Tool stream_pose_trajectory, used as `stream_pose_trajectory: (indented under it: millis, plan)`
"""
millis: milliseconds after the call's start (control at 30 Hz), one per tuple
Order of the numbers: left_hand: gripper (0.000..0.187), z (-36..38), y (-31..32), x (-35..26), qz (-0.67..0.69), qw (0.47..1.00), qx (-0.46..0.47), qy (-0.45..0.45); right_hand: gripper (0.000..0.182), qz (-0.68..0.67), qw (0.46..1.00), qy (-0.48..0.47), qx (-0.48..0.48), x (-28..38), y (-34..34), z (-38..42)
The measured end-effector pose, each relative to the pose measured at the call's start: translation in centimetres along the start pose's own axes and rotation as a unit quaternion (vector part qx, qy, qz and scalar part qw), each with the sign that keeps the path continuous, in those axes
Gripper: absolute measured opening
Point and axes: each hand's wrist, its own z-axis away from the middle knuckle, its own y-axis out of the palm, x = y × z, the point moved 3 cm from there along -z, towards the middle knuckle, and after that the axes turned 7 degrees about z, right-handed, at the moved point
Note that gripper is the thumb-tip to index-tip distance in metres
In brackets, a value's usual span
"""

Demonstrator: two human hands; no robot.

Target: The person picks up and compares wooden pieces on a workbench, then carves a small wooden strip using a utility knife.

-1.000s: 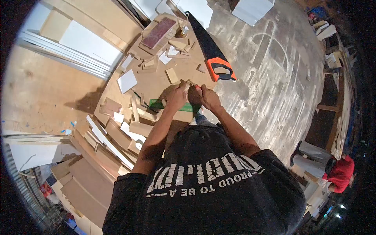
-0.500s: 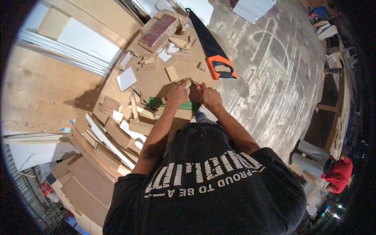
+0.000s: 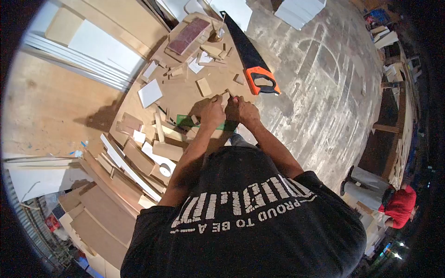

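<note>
On the left, pale wooden boards and offcuts lie stacked against the round brown wooden desk. A white square panel piece rests on the desk's left part, with a dark red sanding block at the far edge. Near the middle, a green flat ruler lies under the wrists. The left hand is closed, pinching a small pale wooden piece at the desk's right near edge. The right hand is closed too, touching the same piece; what else it grips cannot be told. Just beyond lies a black handsaw with an orange handle. At the far right, a person in a red top crouches on the floor.
</note>
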Motion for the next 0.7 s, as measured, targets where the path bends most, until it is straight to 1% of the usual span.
stream_pose_trajectory:
  millis: [100,167,300,400,600,667,700]
  plan:
    - [0.051,0.2,-0.6,-0.6,-0.008,1.0,0.023,0.007,0.048,-0.042,0.999,-0.011,0.008,-1.6,0.6,-0.3]
    - [0.052,0.3,-0.5,-0.3,-0.019,1.0,0.014,0.013,0.049,-0.088,0.996,-0.011,0.001,-2.4,0.6,-0.8]
    - [0.053,0.5,-0.1,0.0,-0.027,0.999,0.008,0.017,0.047,-0.076,0.997,-0.022,-0.022,-2.1,0.5,1.2]
    - [0.052,0.9,0.0,0.0,-0.007,0.999,-0.031,0.043,0.045,-0.051,0.998,-0.018,-0.021,-1.5,0.6,1.6]
    - [0.05,0.9,0.2,0.0,-0.016,0.999,-0.021,0.026,0.044,-0.044,0.999,-0.021,-0.008,-0.8,-0.3,1.7]
    - [0.049,0.9,1.0,0.5,0.007,0.998,-0.048,0.035,0.045,-0.042,0.999,-0.026,-0.013,-1.1,0.5,1.4]
    - [0.048,1.0,1.2,0.6,0.019,0.997,-0.062,0.038,0.046,-0.035,0.999,-0.013,-0.006,-1.2,0.5,1.2]
